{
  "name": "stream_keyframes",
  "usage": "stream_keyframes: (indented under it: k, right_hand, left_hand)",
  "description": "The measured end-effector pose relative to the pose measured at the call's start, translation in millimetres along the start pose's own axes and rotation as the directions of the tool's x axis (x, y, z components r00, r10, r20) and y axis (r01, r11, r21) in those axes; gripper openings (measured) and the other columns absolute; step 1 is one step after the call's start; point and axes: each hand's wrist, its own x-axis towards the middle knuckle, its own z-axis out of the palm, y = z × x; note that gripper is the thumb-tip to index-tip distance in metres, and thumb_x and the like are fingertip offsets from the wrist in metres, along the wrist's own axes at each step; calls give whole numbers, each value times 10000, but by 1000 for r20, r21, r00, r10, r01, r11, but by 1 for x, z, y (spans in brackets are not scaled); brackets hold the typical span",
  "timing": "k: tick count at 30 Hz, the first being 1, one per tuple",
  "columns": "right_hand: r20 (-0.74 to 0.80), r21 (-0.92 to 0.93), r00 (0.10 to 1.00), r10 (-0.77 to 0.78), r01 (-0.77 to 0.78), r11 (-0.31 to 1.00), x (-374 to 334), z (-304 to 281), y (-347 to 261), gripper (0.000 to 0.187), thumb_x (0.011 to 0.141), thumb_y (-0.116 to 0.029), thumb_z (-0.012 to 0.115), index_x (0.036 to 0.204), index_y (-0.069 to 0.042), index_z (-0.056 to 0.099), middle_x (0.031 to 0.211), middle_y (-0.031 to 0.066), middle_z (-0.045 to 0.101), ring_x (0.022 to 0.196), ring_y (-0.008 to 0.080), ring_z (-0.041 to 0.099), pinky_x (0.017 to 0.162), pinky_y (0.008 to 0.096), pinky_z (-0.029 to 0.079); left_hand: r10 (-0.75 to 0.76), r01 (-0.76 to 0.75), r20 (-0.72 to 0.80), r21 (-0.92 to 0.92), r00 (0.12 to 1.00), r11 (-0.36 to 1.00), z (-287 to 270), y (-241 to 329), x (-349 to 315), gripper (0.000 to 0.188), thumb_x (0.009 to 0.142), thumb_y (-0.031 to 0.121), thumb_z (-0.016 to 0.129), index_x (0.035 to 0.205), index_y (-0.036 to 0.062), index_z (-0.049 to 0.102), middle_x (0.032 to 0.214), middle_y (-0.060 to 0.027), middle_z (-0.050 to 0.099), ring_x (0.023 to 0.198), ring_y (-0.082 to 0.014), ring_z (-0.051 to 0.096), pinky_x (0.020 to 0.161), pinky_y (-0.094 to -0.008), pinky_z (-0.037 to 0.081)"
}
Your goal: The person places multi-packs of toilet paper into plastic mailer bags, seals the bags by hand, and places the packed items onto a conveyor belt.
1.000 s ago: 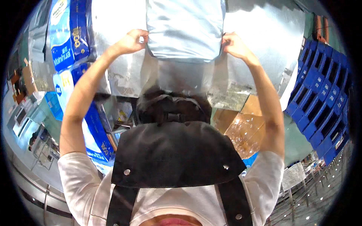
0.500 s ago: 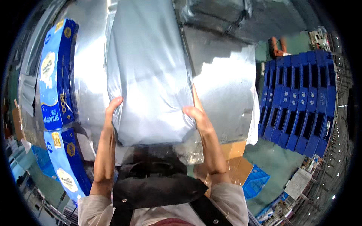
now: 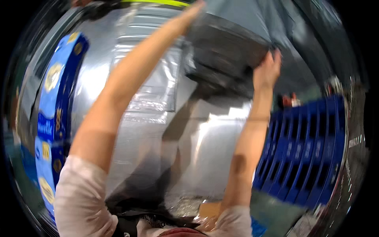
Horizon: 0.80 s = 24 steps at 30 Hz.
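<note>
Lying toward the far right corner of the metal-topped worktable [image 3: 213, 160], a light grey plastic-wrapped parcel [image 3: 239, 15] has both hands at it. A dark grey plastic-wrapped mass [image 3: 225, 49] shows at its near side; whether this is a second parcel beneath or the same parcel's shaded side cannot be told.

Left hand [image 3: 194, 11]: at the parcel's left side, blurred and cut by the frame top; finger state cannot be told. Right hand [image 3: 267, 70]: fingertips at the near right corner, where the film gathers; blur hides whether they pinch or merely press.

Status, as judged: the parcel is wrapped and located at the far right; release is not yet done. Flat plastic bags [image 3: 154, 73] lie left of centre, apparently unfilled. Blue-and-white packs [image 3: 57, 91] line the left edge, untouched by either hand. Blue slatted pallets [image 3: 302, 146] stand beyond the right edge.
</note>
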Motion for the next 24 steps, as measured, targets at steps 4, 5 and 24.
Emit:
stream_keyframes:
  k: [4, 5, 24]
  right_hand:
    - [-111, -433, 954, -278, 205, 878, -53, -28, 67, 490, 899, -311, 338, 1290, -18, 315, 1341, 128, 304, 1254, 230, 266, 1034, 407, 185]
    - [-7, -666, 917, -399, 293, 686, -80, -40, 83, 446, 894, -268, 345, 1250, 0, 370, 1315, 136, 339, 1198, 239, 359, 1009, 394, 264]
    - [708, -639, -177, 684, -574, 512, -649, 243, 217, 979, 765, -217, 666, 1305, 84, -92, 692, 38, 554, 616, 85, 503, 647, 199, 429]
  left_hand:
    - [352, -319, 61, 583, 934, 747, -21, -83, 15, 432, 879, 364, 425, 1143, 30, 500, 1130, -121, 533, 999, -232, 490, 889, -349, 381]
    - [336, -384, 210, 676, 918, 629, -29, -100, -1, 440, 879, 364, 431, 1136, 16, 509, 1172, -137, 504, 1040, -251, 473, 915, -349, 358]
    - [316, 961, -909, 268, 273, -62, -356, -330, -896, 387, 740, 289, 563, 1066, 83, 532, 999, -147, 574, 947, -290, 538, 806, -364, 441]
